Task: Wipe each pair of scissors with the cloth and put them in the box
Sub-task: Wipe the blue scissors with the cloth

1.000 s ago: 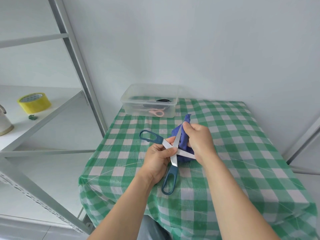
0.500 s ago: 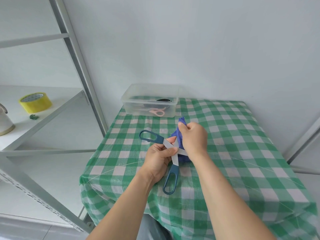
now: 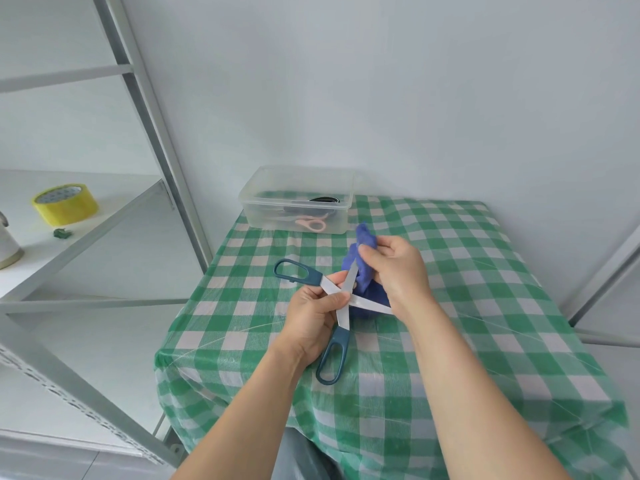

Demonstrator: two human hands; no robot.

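Above bench (image 3: 467, 306), left hand (image 3: 313, 315) pinched open scissors (image 3: 341, 296) at pivot; right hand (image 3: 398, 268) fingers (image 3: 372, 251) pinched blue cloth (image 3: 363, 271) round upper blade.

We see a green-and-white checked tablecloth (image 3: 485, 271), its near edge hanging down, set against a plain pale wall (image 3: 381, 81). To the left stands a grey metal shelf rack (image 3: 156, 133). On its white shelf (image 3: 114, 206) lie a roll of yellow tape (image 3: 65, 204), a small green scrap (image 3: 62, 233) just beside it, and a white vessel (image 3: 7, 244) cut off by the frame edge.
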